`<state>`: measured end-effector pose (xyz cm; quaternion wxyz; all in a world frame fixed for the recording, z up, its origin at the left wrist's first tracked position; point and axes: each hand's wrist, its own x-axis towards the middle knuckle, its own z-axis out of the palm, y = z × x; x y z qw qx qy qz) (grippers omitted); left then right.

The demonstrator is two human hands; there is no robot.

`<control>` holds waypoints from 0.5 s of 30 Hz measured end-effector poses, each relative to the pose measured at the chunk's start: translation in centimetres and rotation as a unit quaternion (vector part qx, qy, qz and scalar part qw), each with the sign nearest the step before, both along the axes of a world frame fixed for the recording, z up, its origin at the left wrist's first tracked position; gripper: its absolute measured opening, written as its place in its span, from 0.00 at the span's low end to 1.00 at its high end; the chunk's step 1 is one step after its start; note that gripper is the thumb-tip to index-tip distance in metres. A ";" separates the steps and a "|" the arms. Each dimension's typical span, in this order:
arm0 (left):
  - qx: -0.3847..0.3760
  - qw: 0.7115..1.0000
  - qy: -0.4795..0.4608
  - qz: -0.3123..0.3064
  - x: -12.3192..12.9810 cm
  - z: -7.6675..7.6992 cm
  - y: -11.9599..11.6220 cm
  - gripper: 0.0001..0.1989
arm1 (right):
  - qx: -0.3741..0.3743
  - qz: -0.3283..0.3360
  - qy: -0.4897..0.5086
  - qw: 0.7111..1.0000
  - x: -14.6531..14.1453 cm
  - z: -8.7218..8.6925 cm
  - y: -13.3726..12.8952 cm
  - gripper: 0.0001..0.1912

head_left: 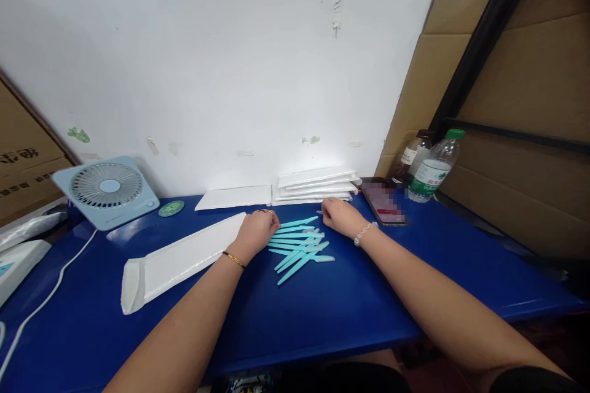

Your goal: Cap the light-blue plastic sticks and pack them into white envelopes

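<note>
Several turquoise eyebrow razors (300, 247) with pale blade covers lie fanned and crossed on the blue table. My left hand (259, 232) is closed at their handle ends, its fingertips against the topmost razor. Under and beside that wrist is a white padded envelope (184, 253), slanting to the left with its flap end toward me. Over the blade ends, to the right of the razors, my right hand (342, 218) is closed in a pinch. A small pale tip pokes out from its fingers; the rest is hidden.
White padded envelopes (318, 184) are stacked against the wall, beside a flat one (235, 197). A phone (383, 201) and two bottles (433, 169) stand at the right. On the left are a blue fan (109, 190), a green round disc (171, 208) and a white cable (59, 282).
</note>
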<state>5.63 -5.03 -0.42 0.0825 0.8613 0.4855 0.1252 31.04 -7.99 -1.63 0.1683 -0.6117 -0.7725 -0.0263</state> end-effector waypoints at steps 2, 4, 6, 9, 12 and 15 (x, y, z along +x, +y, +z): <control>-0.016 0.999 -0.049 -0.003 -0.2 -0.1 0.1 0.08 | -0.001 0.019 0.111 0.994 0.6 -0.2 0.2 0.09; -0.043 0.994 -0.098 -0.001 -0.4 -0.1 0.1 0.07 | 0.003 0.029 0.218 0.976 1.1 -0.2 0.3 0.15; -0.069 0.989 -0.133 -0.002 -0.4 0.0 0.0 0.07 | -0.009 0.042 0.314 0.949 1.6 -0.2 0.4 0.16; -0.089 0.983 -0.163 -0.012 -0.4 0.2 -0.1 0.07 | -0.071 0.067 0.473 0.876 1.8 0.0 0.1 0.13; -0.097 0.979 -0.178 -0.019 -0.4 0.4 -0.2 0.07 | -0.131 0.071 0.586 0.796 1.6 0.3 -0.2 0.16; -0.106 0.977 -0.186 -0.019 -0.5 0.6 -0.3 0.07 | -0.154 0.045 0.623 0.765 1.5 0.5 -0.3 0.18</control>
